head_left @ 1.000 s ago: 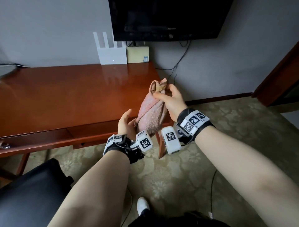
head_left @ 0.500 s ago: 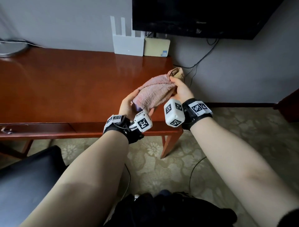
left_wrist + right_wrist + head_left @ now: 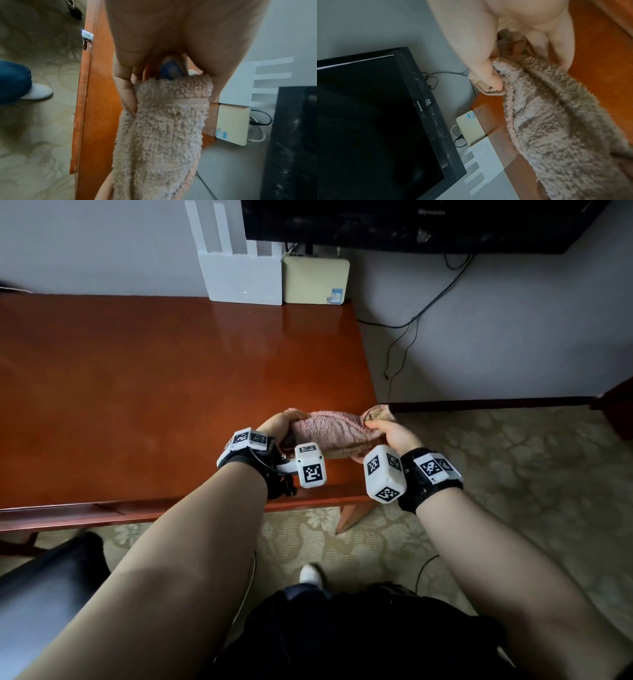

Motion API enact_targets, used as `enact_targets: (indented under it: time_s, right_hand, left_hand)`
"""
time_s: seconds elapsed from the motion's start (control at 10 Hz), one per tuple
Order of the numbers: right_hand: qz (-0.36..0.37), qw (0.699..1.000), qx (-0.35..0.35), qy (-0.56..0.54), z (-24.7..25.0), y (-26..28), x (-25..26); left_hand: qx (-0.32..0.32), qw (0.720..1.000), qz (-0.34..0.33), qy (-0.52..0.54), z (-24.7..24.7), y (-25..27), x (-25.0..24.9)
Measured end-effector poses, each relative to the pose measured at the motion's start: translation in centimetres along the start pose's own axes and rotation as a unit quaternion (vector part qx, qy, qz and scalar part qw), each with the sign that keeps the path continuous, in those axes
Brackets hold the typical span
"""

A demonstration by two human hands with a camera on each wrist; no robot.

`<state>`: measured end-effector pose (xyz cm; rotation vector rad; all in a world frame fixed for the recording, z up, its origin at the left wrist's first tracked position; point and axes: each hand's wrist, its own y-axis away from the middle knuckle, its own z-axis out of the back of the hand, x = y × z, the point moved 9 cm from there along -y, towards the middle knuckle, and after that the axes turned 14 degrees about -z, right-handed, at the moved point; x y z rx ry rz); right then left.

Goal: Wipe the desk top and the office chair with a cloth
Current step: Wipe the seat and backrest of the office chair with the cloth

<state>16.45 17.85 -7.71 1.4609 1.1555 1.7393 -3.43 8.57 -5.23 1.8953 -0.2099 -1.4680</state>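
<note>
Hands [image 3: 394,436] gripping cloth [image 3: 329,433] above desk edge [image 3: 308,501]

Dim room, dark corners, glare on desk top [image 3: 205,364]; wrist views blurred.

The cloth [image 3: 334,433] is a terry towel with a rough, fluffy pile of small loops; a flat woven band crosses it near one end. The desk top [image 3: 164,378] is wood with a glossy varnish, smooth, and it reflects the light. The office chair [image 3: 44,587] has a black seat with a smooth surface like leather and a soft shine. The white router [image 3: 245,277] and the cream box [image 3: 315,280] look like matt plastic. The television [image 3: 373,121] has a black plastic frame, a little dusty, and a dark glossy screen. The carpet [image 3: 496,474] is matt and has a woven pattern.
</note>
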Motion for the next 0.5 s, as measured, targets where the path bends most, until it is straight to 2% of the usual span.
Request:
enact_targets:
  time_s: [0.1, 0.2, 0.3, 0.4, 0.5]
  right_hand:
    - [-0.007, 1.000, -0.008, 0.016, 0.4, -1.9, 0.3]
    - [-0.050, 0.998, -0.029, 0.037, 0.7, -2.8, -0.6]
    - [-0.059, 0.997, -0.055, 0.004, 1.3, -3.0, -1.3]
    - [-0.020, 0.997, -0.078, 0.022, 1.3, -1.7, -1.0]
    - [0.136, 0.958, -0.228, 0.108, 3.4, 0.5, 1.1]
  left_hand:
    - [-0.013, 0.999, 0.039, -0.030, -0.5, -1.2, 1.1]
    - [-0.020, 0.997, 0.054, -0.056, -0.9, -1.9, 1.9]
    - [-0.023, 0.993, 0.049, -0.107, -0.8, -2.4, 1.6]
    - [-0.018, 0.988, 0.064, -0.139, -0.6, -3.1, 1.5]
    - [-0.058, 0.977, 0.025, -0.206, 0.8, -3.0, 0.3]
